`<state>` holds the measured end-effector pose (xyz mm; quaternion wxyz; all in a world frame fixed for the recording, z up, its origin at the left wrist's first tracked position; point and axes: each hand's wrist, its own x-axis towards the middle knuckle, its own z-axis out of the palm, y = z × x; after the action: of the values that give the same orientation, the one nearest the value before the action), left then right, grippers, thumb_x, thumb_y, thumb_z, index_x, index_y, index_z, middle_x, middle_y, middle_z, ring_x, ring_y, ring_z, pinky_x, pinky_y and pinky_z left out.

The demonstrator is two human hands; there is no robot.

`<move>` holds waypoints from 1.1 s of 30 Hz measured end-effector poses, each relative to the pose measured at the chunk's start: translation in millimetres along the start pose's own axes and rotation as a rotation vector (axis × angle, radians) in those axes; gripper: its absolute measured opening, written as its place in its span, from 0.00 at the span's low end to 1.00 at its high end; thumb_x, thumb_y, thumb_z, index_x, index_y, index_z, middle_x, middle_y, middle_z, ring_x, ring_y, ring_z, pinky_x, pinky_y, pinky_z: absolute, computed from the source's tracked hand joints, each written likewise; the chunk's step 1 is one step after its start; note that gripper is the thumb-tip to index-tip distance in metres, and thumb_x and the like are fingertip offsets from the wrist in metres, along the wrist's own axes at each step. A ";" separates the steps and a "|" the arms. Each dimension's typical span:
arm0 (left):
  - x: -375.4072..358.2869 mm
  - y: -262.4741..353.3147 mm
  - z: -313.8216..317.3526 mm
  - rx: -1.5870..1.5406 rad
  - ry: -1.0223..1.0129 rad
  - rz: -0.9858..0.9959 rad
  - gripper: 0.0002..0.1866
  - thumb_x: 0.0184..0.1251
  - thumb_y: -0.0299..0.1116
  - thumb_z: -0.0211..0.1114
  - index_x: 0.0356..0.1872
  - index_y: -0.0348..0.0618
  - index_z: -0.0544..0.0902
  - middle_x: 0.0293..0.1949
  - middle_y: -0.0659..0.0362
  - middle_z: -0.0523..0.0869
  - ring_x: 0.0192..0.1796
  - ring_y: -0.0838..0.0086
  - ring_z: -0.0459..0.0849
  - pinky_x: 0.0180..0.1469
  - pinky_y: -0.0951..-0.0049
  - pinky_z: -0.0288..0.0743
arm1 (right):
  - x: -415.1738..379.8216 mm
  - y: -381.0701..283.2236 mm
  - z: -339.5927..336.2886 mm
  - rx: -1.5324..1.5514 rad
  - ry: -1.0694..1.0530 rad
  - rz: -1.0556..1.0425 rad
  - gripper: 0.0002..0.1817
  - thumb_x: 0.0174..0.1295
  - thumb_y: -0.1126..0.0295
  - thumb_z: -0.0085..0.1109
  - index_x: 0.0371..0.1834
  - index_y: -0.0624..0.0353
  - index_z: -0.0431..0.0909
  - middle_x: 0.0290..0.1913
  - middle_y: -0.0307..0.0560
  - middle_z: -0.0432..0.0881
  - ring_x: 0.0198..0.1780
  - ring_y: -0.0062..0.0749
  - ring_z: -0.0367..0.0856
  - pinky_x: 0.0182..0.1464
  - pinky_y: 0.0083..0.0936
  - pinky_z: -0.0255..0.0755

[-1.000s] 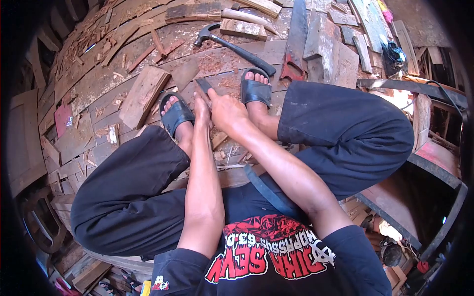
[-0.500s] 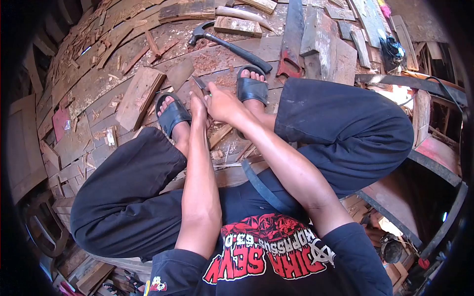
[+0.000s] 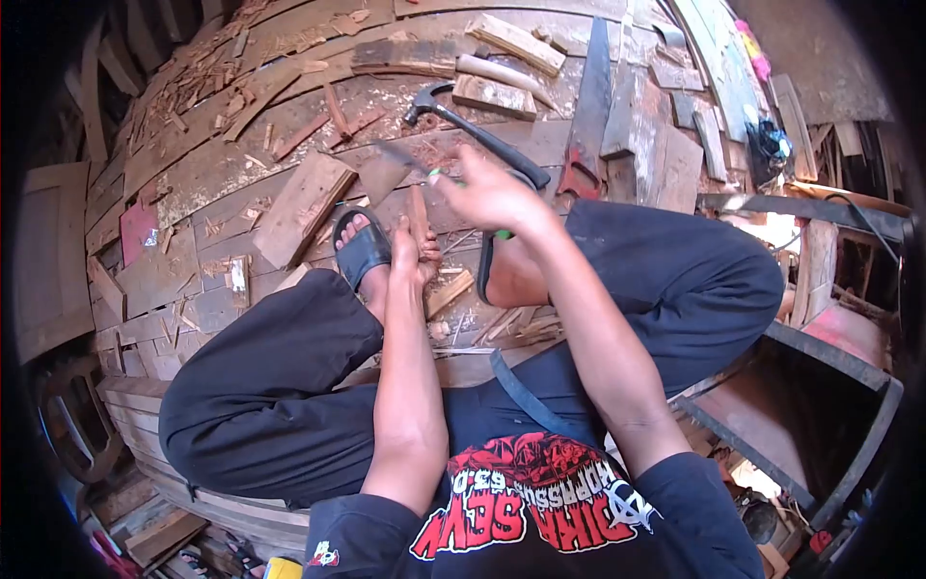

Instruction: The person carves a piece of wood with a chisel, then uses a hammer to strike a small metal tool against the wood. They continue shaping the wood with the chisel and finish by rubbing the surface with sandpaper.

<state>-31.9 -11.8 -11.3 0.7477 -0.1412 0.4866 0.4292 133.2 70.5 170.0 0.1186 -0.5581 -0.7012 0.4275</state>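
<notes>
Between the sandalled feet, my left hand [image 3: 413,253] is closed round a small reddish-brown piece of wood [image 3: 418,210], which points up and away. Up and to the right of it, my right hand [image 3: 487,196] grips a knife [image 3: 403,157] with a green-marked handle. The blade points to the upper left, blurred by motion and apart from the wood. A thick wooden block [image 3: 304,207] lies left of my hands on the plank floor.
A claw hammer [image 3: 473,130] and a red-handled saw [image 3: 586,116] lie beyond my hands. Wood offcuts [image 3: 494,97] and shavings are scattered over the floor [image 3: 207,183]. A dark metal frame [image 3: 830,357] stands at the right.
My right hand and the knife have lifted away from my left hand, to the right. The piece of wood now shows more clearly. The whole view has shifted slightly.
</notes>
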 end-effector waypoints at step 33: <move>-13.2 20.1 24.0 0.257 0.299 0.320 0.29 0.73 0.67 0.58 0.45 0.48 0.78 0.26 0.67 0.76 0.22 0.79 0.76 0.24 0.74 0.75 | -7.4 127.9 -29.4 0.252 0.391 0.449 0.27 0.71 0.55 0.63 0.60 0.71 0.82 0.45 0.68 0.90 0.48 0.50 0.91 0.53 0.41 0.80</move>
<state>-35.1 8.5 15.7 0.6020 -0.0280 0.6585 0.4508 241.9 79.1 96.5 0.2218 -0.7514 -0.4661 0.4111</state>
